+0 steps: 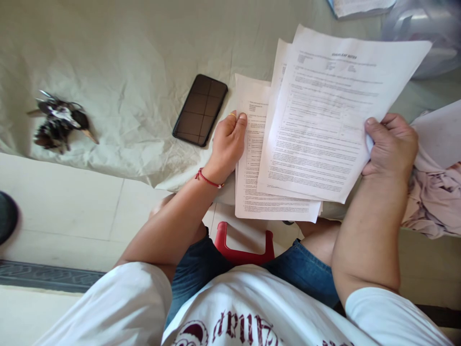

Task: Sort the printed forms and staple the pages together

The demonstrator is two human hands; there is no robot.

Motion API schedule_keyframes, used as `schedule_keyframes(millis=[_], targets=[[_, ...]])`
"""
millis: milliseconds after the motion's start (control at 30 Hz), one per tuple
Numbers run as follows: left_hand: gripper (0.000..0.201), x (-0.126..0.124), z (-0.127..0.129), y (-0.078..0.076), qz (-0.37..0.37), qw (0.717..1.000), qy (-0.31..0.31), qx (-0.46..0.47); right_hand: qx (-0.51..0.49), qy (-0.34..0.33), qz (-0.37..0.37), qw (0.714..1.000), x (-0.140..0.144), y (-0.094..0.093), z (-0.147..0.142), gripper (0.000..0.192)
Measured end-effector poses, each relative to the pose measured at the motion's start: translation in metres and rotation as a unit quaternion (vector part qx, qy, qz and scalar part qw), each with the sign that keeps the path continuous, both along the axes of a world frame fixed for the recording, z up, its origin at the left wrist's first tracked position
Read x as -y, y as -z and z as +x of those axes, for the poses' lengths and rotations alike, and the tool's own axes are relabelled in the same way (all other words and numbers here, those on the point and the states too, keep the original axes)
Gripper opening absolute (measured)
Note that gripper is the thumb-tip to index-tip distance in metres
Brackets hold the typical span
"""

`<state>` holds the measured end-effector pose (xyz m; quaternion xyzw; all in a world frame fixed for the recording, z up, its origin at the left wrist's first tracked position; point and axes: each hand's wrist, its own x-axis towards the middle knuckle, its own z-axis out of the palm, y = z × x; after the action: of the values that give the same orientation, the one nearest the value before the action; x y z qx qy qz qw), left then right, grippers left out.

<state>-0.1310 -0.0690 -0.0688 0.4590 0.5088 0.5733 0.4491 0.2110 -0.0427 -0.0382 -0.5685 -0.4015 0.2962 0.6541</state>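
Note:
Printed paper sheets (pixel 324 115) are spread between my two hands over the table's near edge. My left hand (pixel 229 137) is closed on the left edge of the lower sheets (pixel 277 204), its thumb on top and a ring on one finger. On the other side, my right hand (pixel 391 139) grips the right edge of the upper sheets with the thumb in front; its fingertips are hidden. The upper sheets are tilted and overlap the lower ones. Just left of my left hand, a black smartphone (pixel 200 110) lies face up with a dark screen.
A bunch of keys (pixel 63 120) lies at the left on the cloth-covered table (pixel 137 57). A clear plastic bag (pixel 425 33) and a stack of paper (pixel 360 7) are at the back right. Pinkish cloth (pixel 435 197) lies at the right edge. Below is a red stool (pixel 245 252).

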Motion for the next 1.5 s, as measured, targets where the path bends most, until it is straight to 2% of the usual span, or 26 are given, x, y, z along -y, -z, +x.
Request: schedule_keyframes(millis=[233, 500, 733, 967, 1167, 1500], targets=[[0.062, -0.001, -0.001, 0.002, -0.002, 1.0, 0.003, 0.009, 0.018, 0.0, 0.011, 1.0, 0.001, -0.001, -0.002, 0.041], [0.062, -0.004, 0.0, 0.004, 0.0, 1.0, -0.003, 0.019, 0.043, -0.023, 0.034, 0.998, -0.004, 0.004, -0.002, 0.073], [0.064, -0.004, 0.001, 0.001, -0.005, 1.0, -0.004, 0.027, 0.059, -0.085, 0.041, 0.994, 0.008, -0.003, -0.017, 0.063], [0.059, -0.005, 0.001, -0.002, -0.027, 0.999, -0.012, 0.043, 0.098, -0.121, 0.019, 0.988, 0.018, -0.013, -0.026, 0.059], [0.049, -0.007, 0.003, -0.002, -0.042, 0.998, -0.015, 0.049, 0.092, -0.152, 0.003, 0.984, 0.024, -0.016, -0.035, 0.059], [0.057, -0.006, 0.005, -0.004, -0.046, 0.998, 0.0, 0.031, 0.111, -0.181, -0.009, 0.977, 0.031, -0.017, -0.035, 0.051]])
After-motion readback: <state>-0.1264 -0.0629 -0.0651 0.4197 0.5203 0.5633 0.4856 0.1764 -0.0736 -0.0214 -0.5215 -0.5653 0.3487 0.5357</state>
